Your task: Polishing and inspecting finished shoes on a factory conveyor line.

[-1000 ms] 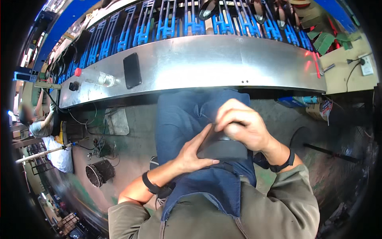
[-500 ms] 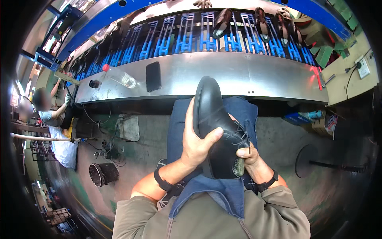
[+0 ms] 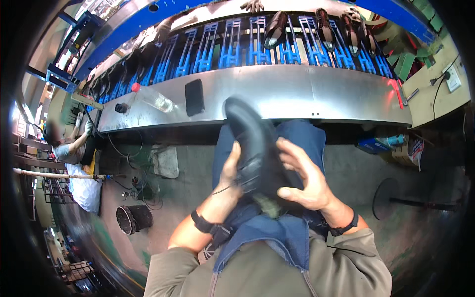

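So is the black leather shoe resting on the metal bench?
No, both hands, left and right, hold the black leather shoe above the lap.

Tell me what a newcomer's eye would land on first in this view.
First, the black shoe at centre, sole up, held over a blue apron by the left hand on its left side and the right hand on its right. Next, the long metal bench across the top, with a black phone and a clear bottle lying on it. Behind it, blue racks carry more dark shoes.
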`<action>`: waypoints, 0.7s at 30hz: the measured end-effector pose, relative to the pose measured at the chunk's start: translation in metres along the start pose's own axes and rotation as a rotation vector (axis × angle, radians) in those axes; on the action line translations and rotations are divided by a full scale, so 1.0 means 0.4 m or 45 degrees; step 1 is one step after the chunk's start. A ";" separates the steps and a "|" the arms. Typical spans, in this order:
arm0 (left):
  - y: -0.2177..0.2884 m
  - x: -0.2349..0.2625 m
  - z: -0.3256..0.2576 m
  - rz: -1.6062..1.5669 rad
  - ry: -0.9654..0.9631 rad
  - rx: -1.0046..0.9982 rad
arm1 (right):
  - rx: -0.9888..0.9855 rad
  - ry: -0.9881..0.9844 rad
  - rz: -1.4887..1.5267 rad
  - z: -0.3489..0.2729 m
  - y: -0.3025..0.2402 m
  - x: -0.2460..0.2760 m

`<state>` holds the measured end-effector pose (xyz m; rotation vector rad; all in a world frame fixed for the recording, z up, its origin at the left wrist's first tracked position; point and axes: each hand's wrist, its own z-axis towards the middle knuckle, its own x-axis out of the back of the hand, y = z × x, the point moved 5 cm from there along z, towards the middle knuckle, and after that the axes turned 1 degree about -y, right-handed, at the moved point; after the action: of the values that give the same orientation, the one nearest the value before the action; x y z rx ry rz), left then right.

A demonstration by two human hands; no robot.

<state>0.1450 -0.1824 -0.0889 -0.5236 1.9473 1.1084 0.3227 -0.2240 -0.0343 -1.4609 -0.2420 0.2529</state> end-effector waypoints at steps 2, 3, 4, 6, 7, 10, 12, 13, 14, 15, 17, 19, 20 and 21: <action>-0.012 0.015 -0.031 -0.150 0.022 0.076 | -0.091 0.158 0.319 0.013 0.012 0.009; -0.018 0.019 -0.035 -0.151 0.023 0.092 | -0.045 0.233 0.130 0.051 0.021 0.001; -0.031 0.020 -0.046 -0.031 0.028 0.108 | 0.015 0.230 0.051 0.093 0.046 -0.025; -0.038 0.020 -0.049 0.110 0.060 0.100 | 0.049 0.223 -0.064 0.131 0.037 -0.071; -0.035 0.017 -0.049 0.134 0.094 0.078 | 0.022 0.218 -0.095 0.132 0.017 -0.085; -0.027 -0.013 -0.067 0.231 0.267 0.038 | 0.157 0.343 -0.317 0.111 0.027 -0.102; -0.028 -0.002 -0.056 0.241 0.228 0.059 | 0.176 0.392 -0.381 0.088 0.035 -0.105; -0.030 0.001 -0.056 0.235 0.231 0.072 | 0.148 0.329 -0.472 0.070 0.042 -0.103; -0.026 0.000 -0.043 0.150 0.231 0.046 | 0.128 0.266 -0.569 0.055 0.048 -0.088; -0.019 0.001 -0.027 0.068 0.231 0.018 | 0.056 0.106 -0.467 0.024 0.049 -0.068; -0.010 0.030 0.012 -0.305 -0.041 0.082 | 0.251 0.001 -0.687 -0.035 0.056 0.007; -0.038 0.006 0.009 -0.284 0.115 0.041 | 0.316 0.190 -0.497 -0.060 0.035 0.080; -0.081 0.022 -0.004 -0.352 0.558 0.071 | 0.318 0.306 -0.435 -0.061 0.028 0.116; -0.110 -0.046 -0.034 -0.166 0.376 0.387 | 0.313 0.435 -0.389 -0.067 0.023 0.159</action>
<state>0.1795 -0.2179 -0.0923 -0.6634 2.2502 0.6639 0.3912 -0.2286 -0.0454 -1.1815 -0.1470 -0.2085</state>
